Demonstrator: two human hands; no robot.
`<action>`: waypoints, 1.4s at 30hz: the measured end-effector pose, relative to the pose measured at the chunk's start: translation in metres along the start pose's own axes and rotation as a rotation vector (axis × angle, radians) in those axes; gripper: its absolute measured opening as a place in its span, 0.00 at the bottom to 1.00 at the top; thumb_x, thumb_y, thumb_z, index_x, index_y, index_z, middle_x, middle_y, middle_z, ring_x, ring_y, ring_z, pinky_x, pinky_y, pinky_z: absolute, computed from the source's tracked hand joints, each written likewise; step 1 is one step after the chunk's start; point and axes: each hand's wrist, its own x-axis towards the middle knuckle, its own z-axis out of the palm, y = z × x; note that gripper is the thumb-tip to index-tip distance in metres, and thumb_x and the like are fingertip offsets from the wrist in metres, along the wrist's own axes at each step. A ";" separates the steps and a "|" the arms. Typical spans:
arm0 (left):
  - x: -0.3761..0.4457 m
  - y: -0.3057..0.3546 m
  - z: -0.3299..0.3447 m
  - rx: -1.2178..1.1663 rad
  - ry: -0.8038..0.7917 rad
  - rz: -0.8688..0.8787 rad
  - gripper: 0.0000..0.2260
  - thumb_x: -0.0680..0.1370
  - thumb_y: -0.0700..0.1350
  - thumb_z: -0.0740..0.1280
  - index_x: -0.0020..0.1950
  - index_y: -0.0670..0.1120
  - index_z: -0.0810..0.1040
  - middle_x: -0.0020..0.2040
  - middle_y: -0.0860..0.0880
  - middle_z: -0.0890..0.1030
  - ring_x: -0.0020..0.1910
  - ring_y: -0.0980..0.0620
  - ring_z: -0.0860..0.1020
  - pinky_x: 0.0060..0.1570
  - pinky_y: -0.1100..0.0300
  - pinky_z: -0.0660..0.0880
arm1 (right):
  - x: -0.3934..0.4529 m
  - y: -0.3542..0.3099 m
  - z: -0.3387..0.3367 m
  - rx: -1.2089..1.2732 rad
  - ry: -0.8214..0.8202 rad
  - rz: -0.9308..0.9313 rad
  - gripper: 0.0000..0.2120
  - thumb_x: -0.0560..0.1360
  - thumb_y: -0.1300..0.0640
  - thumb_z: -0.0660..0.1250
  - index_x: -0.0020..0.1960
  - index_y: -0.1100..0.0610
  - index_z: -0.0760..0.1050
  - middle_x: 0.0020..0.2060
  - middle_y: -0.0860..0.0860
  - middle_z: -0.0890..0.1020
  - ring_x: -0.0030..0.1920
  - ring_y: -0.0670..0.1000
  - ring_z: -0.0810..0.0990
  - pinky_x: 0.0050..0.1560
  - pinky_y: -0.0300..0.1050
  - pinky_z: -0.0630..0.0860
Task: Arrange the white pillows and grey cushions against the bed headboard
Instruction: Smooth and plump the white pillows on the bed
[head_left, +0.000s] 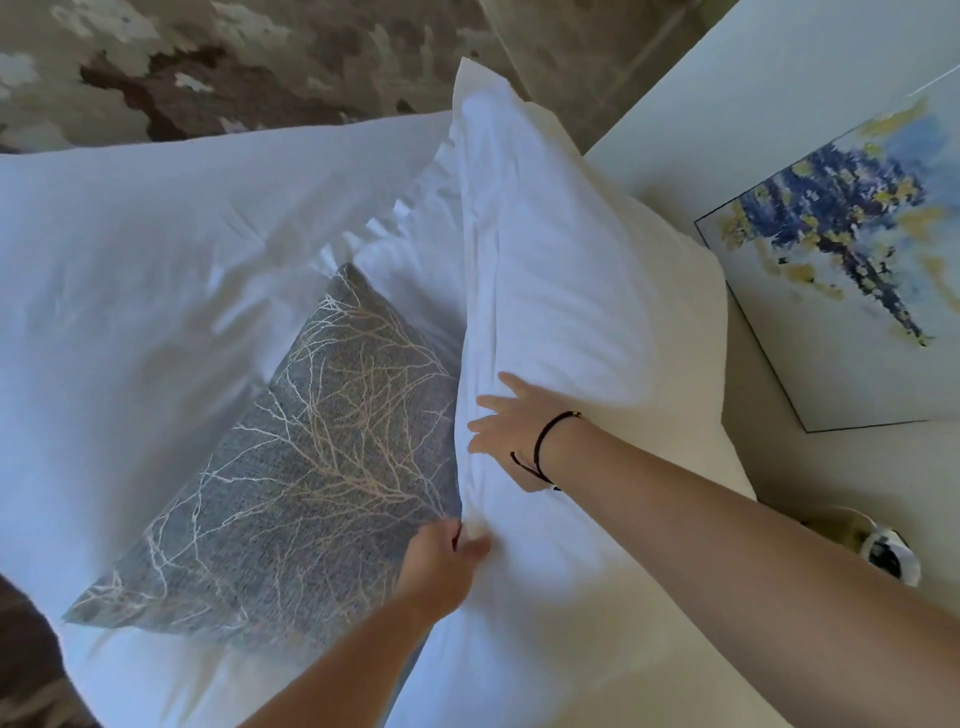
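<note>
a large white pillow (550, 291) stands on edge along the head end of the bed (104, 312), its far face toward the pale headboard (737, 332). the left hand (441, 561) pinches the pillow's near seam — fingers curled round the fabric fold. the right hand (511, 431) rests flat against the pillow's side, fingers straight and spread, a black cord bracelet (545, 441) at the wrist. a grey cushion (311, 467) with a pale branch pattern lies just beside the pillow on the white bedding, touching its lower edge. a blue-and-yellow painting (852, 249) hangs on the wall.
</note>
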 end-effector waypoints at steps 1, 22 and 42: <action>-0.003 0.003 0.002 0.010 0.019 0.002 0.13 0.77 0.49 0.69 0.35 0.46 0.75 0.27 0.52 0.74 0.24 0.58 0.70 0.24 0.65 0.64 | -0.001 0.003 0.002 -0.024 0.007 0.006 0.29 0.77 0.56 0.57 0.76 0.44 0.56 0.78 0.44 0.57 0.78 0.52 0.46 0.74 0.64 0.37; -0.154 0.072 0.084 0.407 0.030 0.399 0.15 0.78 0.50 0.65 0.35 0.45 0.68 0.31 0.50 0.73 0.32 0.49 0.70 0.33 0.56 0.67 | -0.190 -0.035 0.136 0.426 0.412 0.261 0.11 0.74 0.62 0.55 0.39 0.49 0.72 0.31 0.42 0.72 0.65 0.50 0.72 0.76 0.43 0.45; -0.383 0.179 0.257 1.350 -0.111 1.021 0.16 0.78 0.52 0.66 0.32 0.53 0.69 0.32 0.55 0.74 0.36 0.55 0.74 0.34 0.58 0.66 | -0.456 -0.297 0.408 1.293 1.067 0.817 0.12 0.78 0.43 0.64 0.39 0.49 0.70 0.33 0.43 0.74 0.41 0.48 0.74 0.65 0.43 0.64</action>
